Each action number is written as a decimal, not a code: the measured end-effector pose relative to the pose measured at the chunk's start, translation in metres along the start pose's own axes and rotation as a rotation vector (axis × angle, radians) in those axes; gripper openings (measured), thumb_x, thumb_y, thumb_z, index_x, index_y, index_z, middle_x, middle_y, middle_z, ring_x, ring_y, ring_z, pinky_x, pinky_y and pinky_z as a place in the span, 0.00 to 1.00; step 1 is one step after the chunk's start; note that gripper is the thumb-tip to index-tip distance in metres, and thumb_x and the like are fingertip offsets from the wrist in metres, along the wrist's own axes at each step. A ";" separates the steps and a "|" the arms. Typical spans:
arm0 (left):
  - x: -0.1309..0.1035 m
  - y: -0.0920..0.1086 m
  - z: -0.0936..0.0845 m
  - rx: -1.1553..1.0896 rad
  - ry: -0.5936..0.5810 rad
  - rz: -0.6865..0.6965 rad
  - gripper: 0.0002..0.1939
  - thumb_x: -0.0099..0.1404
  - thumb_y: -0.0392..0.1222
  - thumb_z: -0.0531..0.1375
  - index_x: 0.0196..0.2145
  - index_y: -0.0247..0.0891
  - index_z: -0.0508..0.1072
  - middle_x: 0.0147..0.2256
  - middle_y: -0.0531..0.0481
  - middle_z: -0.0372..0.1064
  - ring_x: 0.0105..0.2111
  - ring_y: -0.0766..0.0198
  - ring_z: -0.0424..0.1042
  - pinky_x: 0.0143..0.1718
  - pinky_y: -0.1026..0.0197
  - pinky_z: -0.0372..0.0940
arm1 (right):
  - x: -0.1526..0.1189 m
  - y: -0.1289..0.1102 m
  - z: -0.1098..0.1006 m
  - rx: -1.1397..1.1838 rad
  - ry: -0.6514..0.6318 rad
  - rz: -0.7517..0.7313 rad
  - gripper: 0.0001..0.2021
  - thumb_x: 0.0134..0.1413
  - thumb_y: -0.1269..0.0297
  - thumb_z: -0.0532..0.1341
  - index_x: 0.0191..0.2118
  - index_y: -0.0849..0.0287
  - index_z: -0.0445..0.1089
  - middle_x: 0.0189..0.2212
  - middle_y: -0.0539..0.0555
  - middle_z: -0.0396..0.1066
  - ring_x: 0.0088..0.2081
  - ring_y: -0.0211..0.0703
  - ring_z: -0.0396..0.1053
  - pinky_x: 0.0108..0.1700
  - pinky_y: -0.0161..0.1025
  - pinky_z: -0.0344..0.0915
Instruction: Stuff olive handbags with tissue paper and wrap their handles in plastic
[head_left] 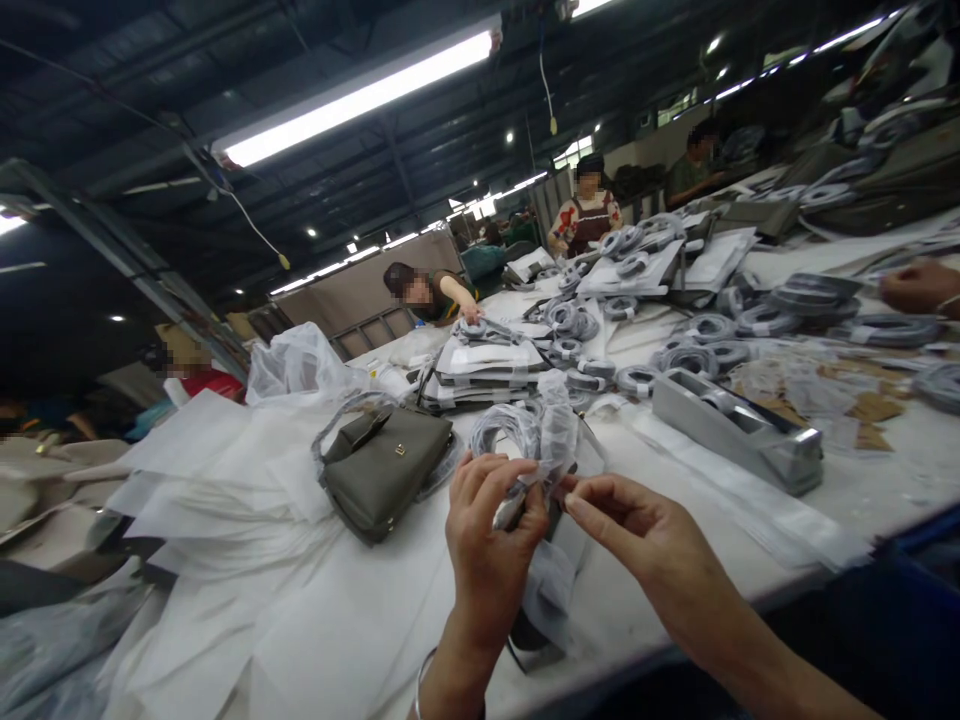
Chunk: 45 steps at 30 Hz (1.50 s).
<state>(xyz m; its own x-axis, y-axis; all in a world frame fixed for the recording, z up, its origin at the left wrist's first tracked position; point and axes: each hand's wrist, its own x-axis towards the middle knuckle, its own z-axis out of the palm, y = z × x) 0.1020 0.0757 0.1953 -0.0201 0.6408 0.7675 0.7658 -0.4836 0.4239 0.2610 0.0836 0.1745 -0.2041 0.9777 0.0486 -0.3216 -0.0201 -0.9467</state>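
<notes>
My left hand (491, 530) is curled closed around a coil of strap wrapped in translucent film (510, 430) near the table's front edge. Close beside it, my right hand (652, 530) pinches at the edge of the wrapping, thumb against fingertips; what exactly lies between them is too small to make out. Below both hands hangs more crumpled film (551, 590), with a dark item partly hidden under it. An olive-grey handbag (394, 470) with a small gold clasp lies to the left of my hands.
White paper sheets (217, 520) spread over the left side. To the right stands a grey tape dispenser (739, 430) by clear plastic strips (750, 490). Wrapped strap coils (570, 320) and flat bag pieces pile up behind. Co-workers sit around the table; one hand (919, 288) reaches in at far right.
</notes>
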 end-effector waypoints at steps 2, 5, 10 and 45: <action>0.000 -0.001 0.000 0.006 -0.004 0.009 0.12 0.64 0.31 0.62 0.42 0.46 0.75 0.40 0.52 0.74 0.43 0.60 0.72 0.63 0.46 0.56 | 0.000 0.001 0.000 0.001 0.021 -0.003 0.15 0.48 0.49 0.71 0.32 0.56 0.77 0.37 0.56 0.78 0.46 0.54 0.74 0.50 0.44 0.70; -0.001 -0.002 0.000 0.015 -0.003 0.024 0.12 0.63 0.31 0.63 0.42 0.46 0.75 0.40 0.52 0.74 0.44 0.60 0.72 0.62 0.46 0.56 | 0.000 0.000 0.001 0.012 0.019 0.003 0.14 0.48 0.51 0.72 0.32 0.56 0.78 0.38 0.56 0.79 0.46 0.52 0.75 0.50 0.42 0.71; -0.001 -0.003 -0.002 -0.032 0.008 -0.032 0.11 0.65 0.33 0.62 0.42 0.46 0.75 0.41 0.53 0.73 0.47 0.60 0.71 0.62 0.49 0.57 | 0.001 0.002 0.002 -0.070 -0.042 -0.098 0.11 0.54 0.52 0.68 0.34 0.54 0.77 0.42 0.54 0.76 0.43 0.47 0.74 0.48 0.40 0.72; -0.002 -0.005 0.001 -0.089 -0.008 -0.122 0.09 0.65 0.35 0.63 0.43 0.46 0.75 0.44 0.52 0.72 0.49 0.62 0.70 0.54 0.59 0.62 | 0.004 0.014 0.004 0.006 0.037 -0.118 0.12 0.54 0.53 0.69 0.38 0.56 0.79 0.45 0.57 0.79 0.46 0.48 0.76 0.51 0.38 0.72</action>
<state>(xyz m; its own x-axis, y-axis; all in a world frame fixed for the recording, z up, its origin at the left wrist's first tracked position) 0.0991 0.0770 0.1913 -0.1039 0.7024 0.7041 0.6983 -0.4526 0.5546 0.2515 0.0868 0.1627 -0.1305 0.9804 0.1476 -0.3467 0.0944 -0.9332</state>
